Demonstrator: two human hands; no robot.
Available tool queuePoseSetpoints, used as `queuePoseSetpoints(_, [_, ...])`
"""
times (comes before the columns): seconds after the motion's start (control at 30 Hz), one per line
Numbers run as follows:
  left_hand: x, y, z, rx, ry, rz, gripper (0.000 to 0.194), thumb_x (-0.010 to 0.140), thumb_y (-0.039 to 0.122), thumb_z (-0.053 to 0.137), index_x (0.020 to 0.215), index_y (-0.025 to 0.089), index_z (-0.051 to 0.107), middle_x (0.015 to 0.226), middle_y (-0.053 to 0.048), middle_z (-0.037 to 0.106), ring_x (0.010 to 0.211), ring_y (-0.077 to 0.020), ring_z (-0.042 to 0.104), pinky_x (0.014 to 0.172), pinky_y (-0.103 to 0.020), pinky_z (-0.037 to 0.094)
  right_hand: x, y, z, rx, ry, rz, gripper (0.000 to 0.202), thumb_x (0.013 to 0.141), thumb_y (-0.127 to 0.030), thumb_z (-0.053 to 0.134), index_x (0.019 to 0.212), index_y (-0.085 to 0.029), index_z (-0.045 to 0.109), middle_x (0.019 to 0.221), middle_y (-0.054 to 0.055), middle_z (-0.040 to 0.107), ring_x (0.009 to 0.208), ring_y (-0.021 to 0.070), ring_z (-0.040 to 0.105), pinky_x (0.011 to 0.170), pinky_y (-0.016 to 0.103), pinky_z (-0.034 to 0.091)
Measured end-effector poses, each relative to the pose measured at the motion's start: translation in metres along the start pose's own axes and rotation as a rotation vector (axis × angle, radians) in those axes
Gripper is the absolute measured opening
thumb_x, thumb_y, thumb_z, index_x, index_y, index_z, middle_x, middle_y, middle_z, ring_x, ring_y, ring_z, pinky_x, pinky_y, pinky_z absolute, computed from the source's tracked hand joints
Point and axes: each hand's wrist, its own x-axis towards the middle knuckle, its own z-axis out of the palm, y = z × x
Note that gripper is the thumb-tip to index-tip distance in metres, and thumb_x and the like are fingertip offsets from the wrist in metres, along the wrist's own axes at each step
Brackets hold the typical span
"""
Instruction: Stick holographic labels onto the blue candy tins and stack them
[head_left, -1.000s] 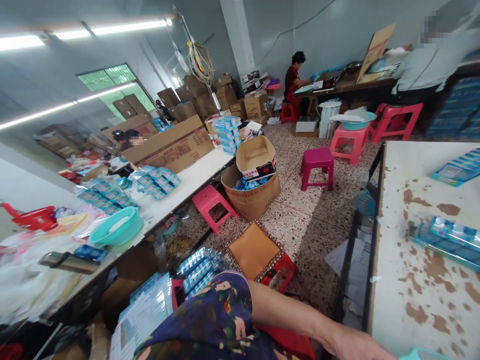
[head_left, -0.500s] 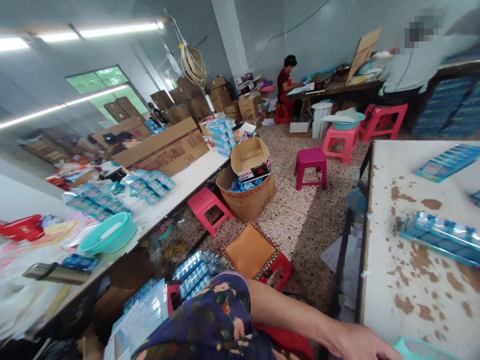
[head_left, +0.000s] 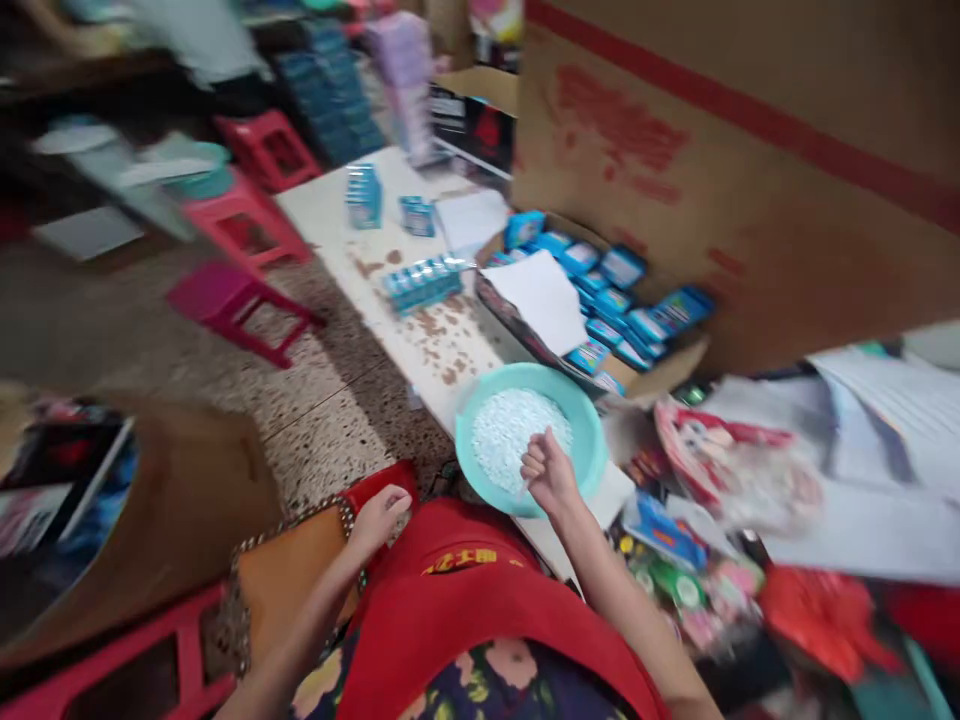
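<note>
My right hand [head_left: 550, 468] is over the near right part of a turquoise basin [head_left: 592, 425], its fingers curled in and the thumb up. Whether anything is inside the fingers is hidden. Small white pieces [head_left: 510, 425] cover the basin's bottom. My left hand [head_left: 382, 515] hangs in front of a red stool [head_left: 390, 480], left of the red apron [head_left: 480, 600] on my lap. Its fingers are bent and blurred. The basin rests on the near end of a worn white table [head_left: 442, 350].
Behind the basin, a carton [head_left: 517, 335] holds several blue packs [head_left: 611, 300] and a white sheet. A tall cardboard panel [head_left: 712, 180] rises behind it. Bags and clutter [head_left: 720, 480] lie to the right. Stools [head_left: 232, 300] and a large carton [head_left: 187, 500] stand on the left.
My view has swung to the right and down. Both hands and the whole basin are now visible; before, one hand was at the basin's rim at the picture's lower edge.
</note>
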Motion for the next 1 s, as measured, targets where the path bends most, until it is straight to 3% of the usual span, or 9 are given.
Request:
queuePoseSetpoints(0.1, [0.013, 0.016, 0.001, -0.070, -0.055, 0.120, 0.036, 0.076, 0.055, 0.048, 0.085, 0.023, 0.063, 0.084, -0.004, 0.070, 0.081, -0.0247, 0.065, 0.078, -0.037, 0.050, -0.017, 0.004, -0.026, 0.130, 0.137, -0.076, 0.025, 0.072, -0.029, 0.075, 0.077, -0.018, 0.053, 0.049, -0.010, 0.043, 0.041, 0.0046, 0.039, 0.041, 0.015, 0.036])
queuePoseSetpoints(0.2, [0.038, 0.049, 0.005, -0.010, 0.027, 0.291, 0.038, 0.080, 0.053, 0.051, 0.094, 0.020, 0.063, 0.090, -0.007, 0.068, 0.083, -0.0241, 0.064, 0.080, -0.038, 0.051, -0.040, 0.005, -0.050, 0.194, 0.165, -0.137, 0.027, 0.068, -0.024, 0.076, 0.086, -0.018, 0.057, 0.062, -0.007, 0.055, 0.055, 0.0087, 0.053, 0.059, 0.027, 0.053])
queuePoseSetpoints(0.3, [0.060, 0.088, 0.017, 0.139, 0.142, 0.624, 0.032, 0.085, 0.046, 0.052, 0.098, 0.019, 0.063, 0.098, -0.009, 0.066, 0.090, -0.0239, 0.062, 0.086, -0.039, 0.049, -0.072, 0.004, -0.077, 0.213, 0.203, -0.313, 0.039, 0.070, -0.040, 0.076, 0.100, -0.021, 0.060, 0.071, -0.006, 0.058, 0.061, 0.0093, 0.056, 0.067, 0.031, 0.055])
queuePoseSetpoints(0.4, [0.072, 0.116, 0.035, 0.238, 0.219, 0.954, 0.025, 0.089, 0.038, 0.052, 0.099, 0.018, 0.063, 0.102, -0.011, 0.065, 0.101, -0.0256, 0.059, 0.094, -0.041, 0.043, -0.104, 0.021, -0.112, 0.165, 0.379, -0.498, 0.046, 0.070, -0.050, 0.074, 0.104, -0.023, 0.061, 0.072, -0.006, 0.058, 0.060, 0.0081, 0.054, 0.063, 0.026, 0.053])
queuePoseSetpoints(0.47, [0.077, 0.125, 0.048, 0.309, 0.232, 1.081, 0.022, 0.090, 0.035, 0.053, 0.098, 0.017, 0.063, 0.103, -0.013, 0.065, 0.106, -0.0269, 0.057, 0.095, -0.042, 0.040, -0.116, 0.042, -0.137, 0.140, 0.520, -0.474, 0.040, 0.068, -0.047, 0.074, 0.095, -0.020, 0.062, 0.066, -0.006, 0.055, 0.052, 0.0062, 0.049, 0.051, 0.020, 0.048])
queuePoseSetpoints(0.57, [0.083, 0.125, 0.067, 0.410, 0.256, 1.117, 0.021, 0.090, 0.033, 0.054, 0.096, 0.017, 0.065, 0.109, -0.014, 0.064, 0.108, -0.0287, 0.055, 0.092, -0.041, 0.038, -0.120, 0.075, -0.171, 0.145, 0.691, -0.350, 0.028, 0.070, -0.036, 0.071, 0.089, -0.018, 0.060, 0.060, -0.007, 0.052, 0.043, 0.0048, 0.042, 0.040, 0.016, 0.039])
queuePoseSetpoints(0.67, [0.087, 0.118, 0.079, 0.463, 0.290, 1.074, 0.020, 0.089, 0.032, 0.055, 0.096, 0.017, 0.066, 0.115, -0.013, 0.063, 0.109, -0.0296, 0.053, 0.090, -0.041, 0.036, -0.114, 0.093, -0.192, 0.185, 0.762, -0.328, 0.029, 0.072, -0.024, 0.065, 0.099, -0.021, 0.055, 0.069, -0.006, 0.057, 0.047, 0.0056, 0.049, 0.045, 0.018, 0.046])
queuePoseSetpoints(0.83, [0.092, 0.113, 0.081, 0.494, 0.249, 1.071, 0.018, 0.089, 0.031, 0.055, 0.093, 0.019, 0.068, 0.112, -0.011, 0.065, 0.105, -0.0273, 0.055, 0.087, -0.039, 0.034, -0.102, 0.098, -0.205, 0.163, 0.789, -0.333, 0.030, 0.072, -0.018, 0.060, 0.101, -0.021, 0.053, 0.090, 0.001, 0.064, 0.061, 0.0094, 0.062, 0.058, 0.027, 0.056])
queuePoseSetpoints(1.0, [0.093, 0.113, 0.080, 0.511, 0.297, 1.121, 0.019, 0.090, 0.030, 0.053, 0.089, 0.019, 0.069, 0.106, -0.009, 0.069, 0.098, -0.0250, 0.058, 0.083, -0.037, 0.035, -0.093, 0.093, -0.215, -0.026, 0.845, -0.397, 0.028, 0.069, -0.025, 0.065, 0.097, -0.020, 0.062, 0.074, -0.002, 0.058, 0.058, 0.0121, 0.059, 0.057, 0.030, 0.056])
